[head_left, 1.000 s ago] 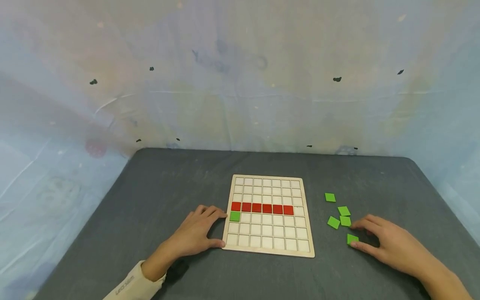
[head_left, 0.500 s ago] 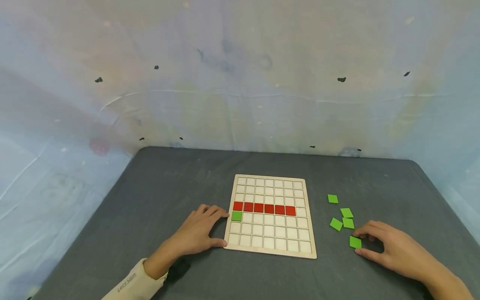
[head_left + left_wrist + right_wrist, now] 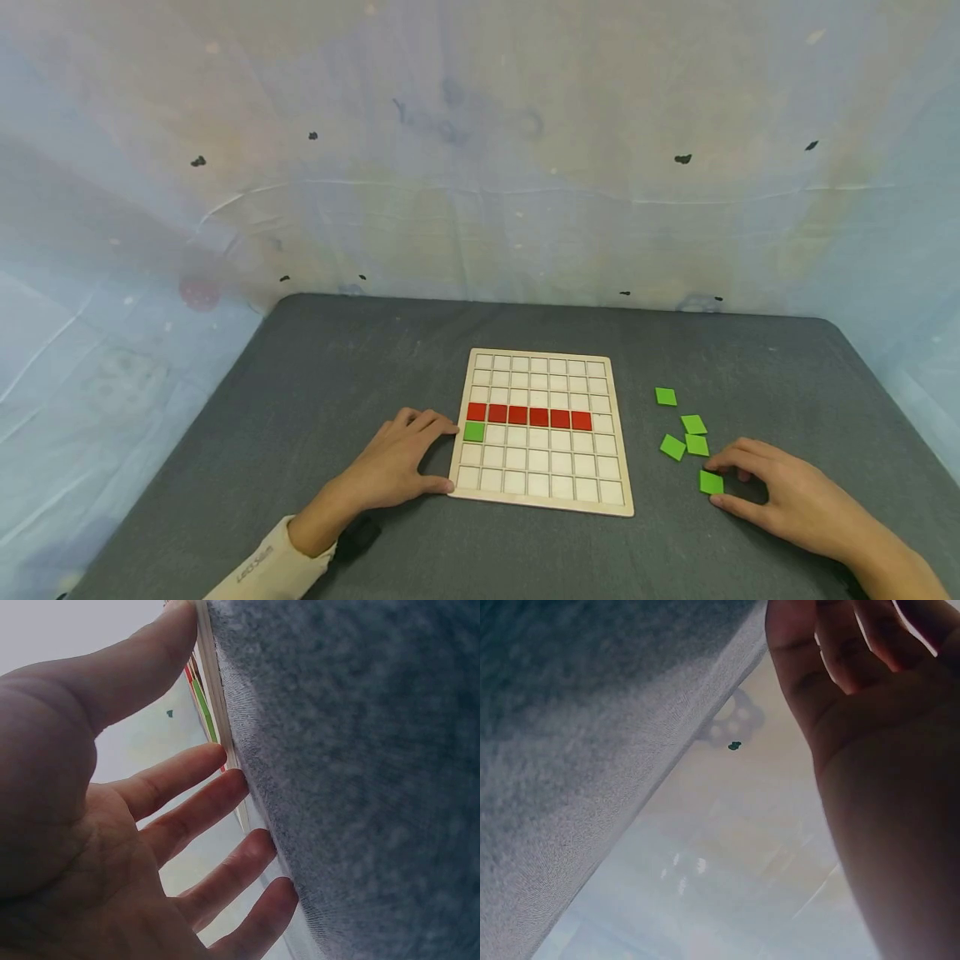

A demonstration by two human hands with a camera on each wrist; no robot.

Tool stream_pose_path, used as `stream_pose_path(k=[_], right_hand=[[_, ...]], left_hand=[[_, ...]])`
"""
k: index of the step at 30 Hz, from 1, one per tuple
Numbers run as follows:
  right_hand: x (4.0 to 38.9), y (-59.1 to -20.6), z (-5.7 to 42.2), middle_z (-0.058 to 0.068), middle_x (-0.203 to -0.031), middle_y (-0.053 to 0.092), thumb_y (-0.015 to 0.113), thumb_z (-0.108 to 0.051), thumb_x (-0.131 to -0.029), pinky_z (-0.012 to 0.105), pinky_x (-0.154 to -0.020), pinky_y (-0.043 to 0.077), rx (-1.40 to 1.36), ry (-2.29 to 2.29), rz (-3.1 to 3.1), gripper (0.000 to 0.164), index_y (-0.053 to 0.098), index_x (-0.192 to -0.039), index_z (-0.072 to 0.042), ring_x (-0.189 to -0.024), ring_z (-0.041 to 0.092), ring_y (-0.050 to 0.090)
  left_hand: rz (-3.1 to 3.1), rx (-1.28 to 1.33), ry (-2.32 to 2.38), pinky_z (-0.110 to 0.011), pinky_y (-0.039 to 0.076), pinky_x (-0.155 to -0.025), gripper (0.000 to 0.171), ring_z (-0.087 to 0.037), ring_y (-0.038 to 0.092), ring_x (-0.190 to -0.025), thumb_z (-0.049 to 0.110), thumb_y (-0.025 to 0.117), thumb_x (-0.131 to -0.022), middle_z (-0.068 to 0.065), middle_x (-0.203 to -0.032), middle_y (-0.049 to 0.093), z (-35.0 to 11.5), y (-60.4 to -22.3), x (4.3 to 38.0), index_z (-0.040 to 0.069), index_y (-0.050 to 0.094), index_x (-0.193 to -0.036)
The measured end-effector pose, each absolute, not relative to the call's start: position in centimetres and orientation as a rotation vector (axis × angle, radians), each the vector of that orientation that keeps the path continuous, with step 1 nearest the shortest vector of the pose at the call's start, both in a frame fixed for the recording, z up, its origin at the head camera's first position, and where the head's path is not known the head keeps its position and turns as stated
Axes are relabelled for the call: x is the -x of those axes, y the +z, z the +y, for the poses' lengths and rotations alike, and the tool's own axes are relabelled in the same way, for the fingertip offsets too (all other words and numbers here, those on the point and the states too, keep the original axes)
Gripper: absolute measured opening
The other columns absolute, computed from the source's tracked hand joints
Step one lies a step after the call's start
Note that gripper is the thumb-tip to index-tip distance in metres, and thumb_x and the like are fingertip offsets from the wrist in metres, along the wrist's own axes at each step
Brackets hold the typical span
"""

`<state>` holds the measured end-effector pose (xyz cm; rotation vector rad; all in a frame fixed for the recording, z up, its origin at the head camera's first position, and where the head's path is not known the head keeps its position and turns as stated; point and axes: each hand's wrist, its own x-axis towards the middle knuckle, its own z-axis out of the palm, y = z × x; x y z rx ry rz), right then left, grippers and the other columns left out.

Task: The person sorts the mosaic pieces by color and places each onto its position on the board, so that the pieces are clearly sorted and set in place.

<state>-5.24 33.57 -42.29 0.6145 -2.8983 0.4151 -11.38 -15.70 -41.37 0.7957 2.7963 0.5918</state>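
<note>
Thumb and forefinger at a loose tile

The right hand (image 3: 787, 502) sets thumb and forefinger at opposite edges of the nearest green tile (image 3: 711, 482), right of the wooden board (image 3: 540, 504); I cannot tell whether they pinch it. Four other green tiles (image 3: 697, 446) lie just beyond on the dark table (image 3: 360, 350). The left hand (image 3: 393, 465), fingers spread, touches the board's left edge. Six red tiles (image 3: 538, 417) fill one row.

Cream left sleeve (image 3: 281, 560) with small dark lettering (image 3: 255, 564)
</note>
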Motion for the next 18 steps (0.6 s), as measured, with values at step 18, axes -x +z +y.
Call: stream_pose_path(k=[18], right_hand=[[5.25,-42.39,33.62,-0.029,-0.095,0.053,0.082,-0.041,-0.080,0.022,-0.061,0.043,-0.630,0.447,-2.909,0.026,0.067,-0.101,-0.042,-0.078,-0.011,0.045]], left_hand=[[2.800,-0.789,0.582,-0.055,0.040,-0.096,0.065,-0.025,0.048,-0.117,0.043,0.083,-0.078,0.002,-0.135,0.056,-15.69,-41.53,11.50,0.022,0.058,-0.134]])
